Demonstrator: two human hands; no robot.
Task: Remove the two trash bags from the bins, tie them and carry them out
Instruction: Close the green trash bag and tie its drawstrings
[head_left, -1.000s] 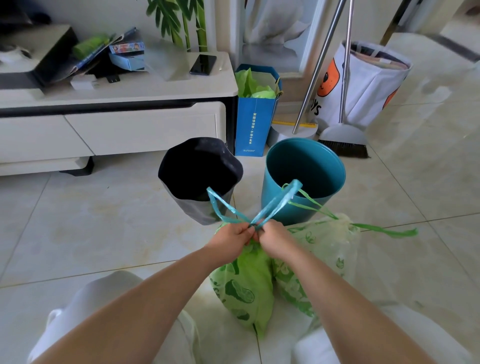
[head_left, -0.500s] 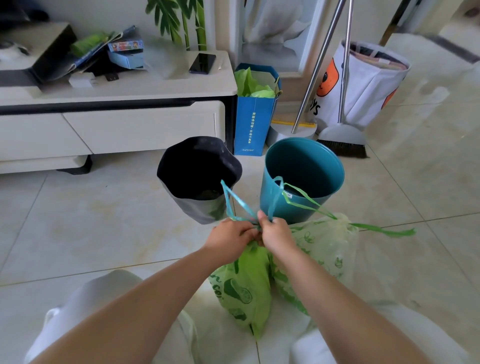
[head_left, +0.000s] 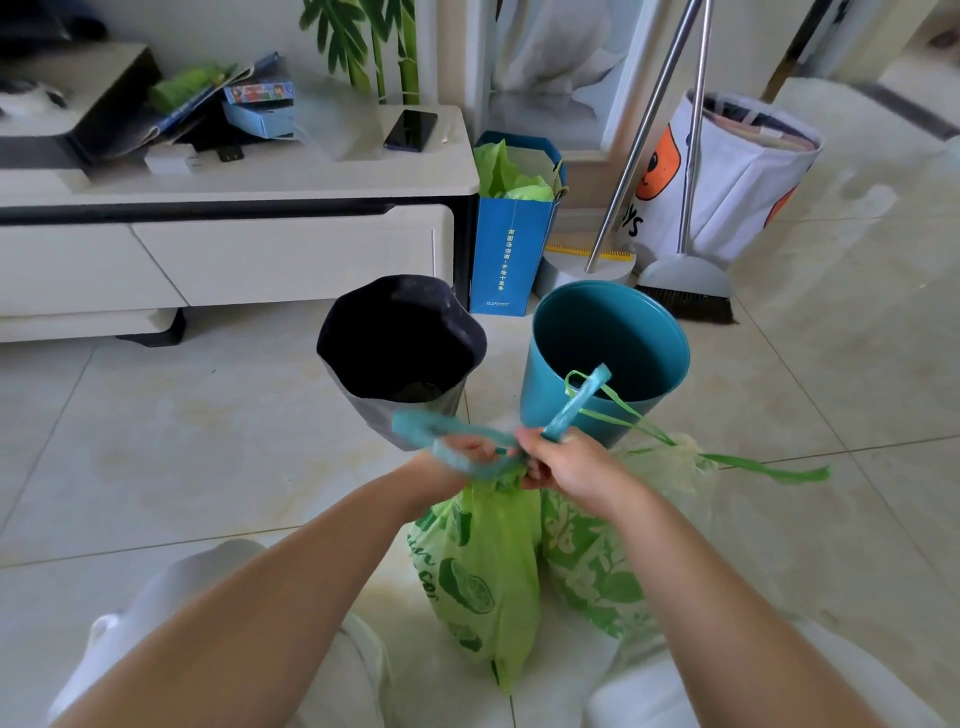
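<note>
On the far left, the soft dark grey fabric bin (head_left: 402, 348) stands emptied on the pale tiled floor (head_left: 156, 457), its rim sagging. In front of it the left hand (head_left: 462, 454) is closed around one end of the teal plastic drawstring ribbon (head_left: 441, 434), which trails off leftward as a blurred loop. Directly beneath the two hands hangs the bright green printed plastic trash bag (head_left: 488, 561), its gathered neck pinched at the knuckles and its long axis running straight down to a point near the floor (so the pull that tightens the knot is sideways, across that axis). Both hands sit equally close to the neck, touching each other there. The right hand (head_left: 566, 465) is clenched on the ribbon's other end, which stands up and to the right, toward the empty round teal plastic bin (head_left: 608, 358). Just right of the first bag, the paler green leaf-printed trash bag (head_left: 597, 566) rests on the floor with its neck already cinched; its thin green drawstring (head_left: 763, 467) lies slack, pointing rightward. I judge the first bag's knot half made.
</note>
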